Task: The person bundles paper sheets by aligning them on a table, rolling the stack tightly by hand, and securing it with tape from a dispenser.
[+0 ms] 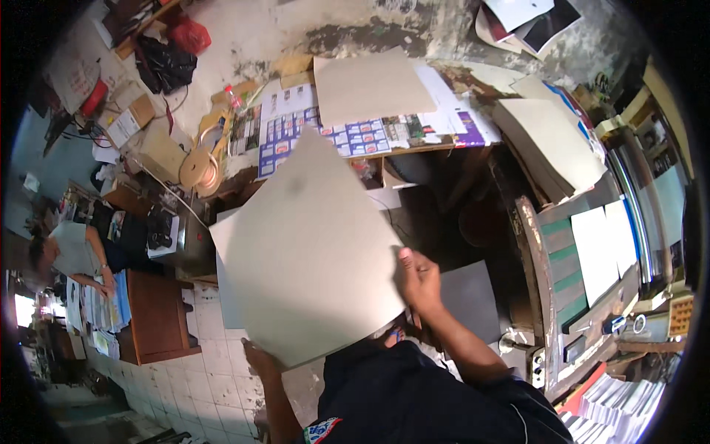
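Large grey cardboard sheet (pixel 310 248) held tilted in front of the person, one corner pointing far. Right hand (pixel 419 280) grips its right edge, thumb on top. Left hand (pixel 260 360) holds the near-left edge from under, mostly hidden. Far behind it, a wooden table (pixel 414 149) with printed sheets (pixel 325 133) and another grey board (pixel 370 87). Stack of boards (pixel 551 144) to the right. Another person (pixel 70 251) at a desk, far left. Tiled floor (pixel 200 377) near left.

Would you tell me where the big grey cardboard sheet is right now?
In the head view the grey cardboard sheet is at centre, held tilted between the right hand on its right edge and the left hand at its lower corner, before the paper-strewn table.
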A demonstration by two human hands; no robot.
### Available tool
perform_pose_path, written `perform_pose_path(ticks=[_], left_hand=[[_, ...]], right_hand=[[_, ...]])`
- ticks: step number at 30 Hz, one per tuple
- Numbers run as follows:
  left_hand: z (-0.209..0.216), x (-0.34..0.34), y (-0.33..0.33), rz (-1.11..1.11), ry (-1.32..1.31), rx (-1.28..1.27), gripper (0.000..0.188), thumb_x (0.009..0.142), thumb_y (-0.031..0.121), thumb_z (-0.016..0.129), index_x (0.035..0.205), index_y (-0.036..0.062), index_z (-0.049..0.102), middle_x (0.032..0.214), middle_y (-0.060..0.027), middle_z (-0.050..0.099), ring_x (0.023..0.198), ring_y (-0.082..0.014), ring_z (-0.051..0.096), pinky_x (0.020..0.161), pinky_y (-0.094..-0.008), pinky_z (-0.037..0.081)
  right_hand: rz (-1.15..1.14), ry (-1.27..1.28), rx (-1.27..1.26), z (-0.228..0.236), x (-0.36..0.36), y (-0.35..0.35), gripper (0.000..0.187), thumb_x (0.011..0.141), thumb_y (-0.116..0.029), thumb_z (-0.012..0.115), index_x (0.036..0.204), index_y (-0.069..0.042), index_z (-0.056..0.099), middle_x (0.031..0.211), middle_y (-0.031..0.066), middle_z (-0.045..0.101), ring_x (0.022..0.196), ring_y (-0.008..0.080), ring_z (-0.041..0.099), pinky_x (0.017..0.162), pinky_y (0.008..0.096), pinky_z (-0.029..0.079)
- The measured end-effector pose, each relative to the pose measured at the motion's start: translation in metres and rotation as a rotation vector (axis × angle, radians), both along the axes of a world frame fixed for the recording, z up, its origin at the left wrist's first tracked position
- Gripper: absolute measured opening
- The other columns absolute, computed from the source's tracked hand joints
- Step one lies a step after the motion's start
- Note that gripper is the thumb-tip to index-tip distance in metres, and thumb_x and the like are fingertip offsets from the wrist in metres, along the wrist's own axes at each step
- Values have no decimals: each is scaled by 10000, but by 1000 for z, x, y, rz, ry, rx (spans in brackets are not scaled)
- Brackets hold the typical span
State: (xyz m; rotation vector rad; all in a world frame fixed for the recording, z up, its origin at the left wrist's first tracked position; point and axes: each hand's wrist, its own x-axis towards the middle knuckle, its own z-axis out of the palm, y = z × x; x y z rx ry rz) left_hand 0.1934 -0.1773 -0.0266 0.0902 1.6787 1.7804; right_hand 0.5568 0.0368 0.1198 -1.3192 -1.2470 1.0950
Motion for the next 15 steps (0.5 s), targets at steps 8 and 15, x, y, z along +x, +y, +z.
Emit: perform_pose_path(ticks=[8,15], left_hand=[[286,46,117,5,584,742,482,1046,417,413,1379,74,476,1342,-166,540,1246,-295,522,1037,-448,423],[317,68,246,-17,1463,283,474,997,333,565,1323,-2,484,1358,-178,487,1173,-227,529,1018,-344,418]], right_hand=[[-202,304,125,95,99,45,595,1038,-487,425,1121,67,628,1018,101,653,934,143,591,858,279,470],[-304,302,302,178,131,149,497,1023,-444,503,956,29,640,891,0,594,816,76,484,765,246,406]])
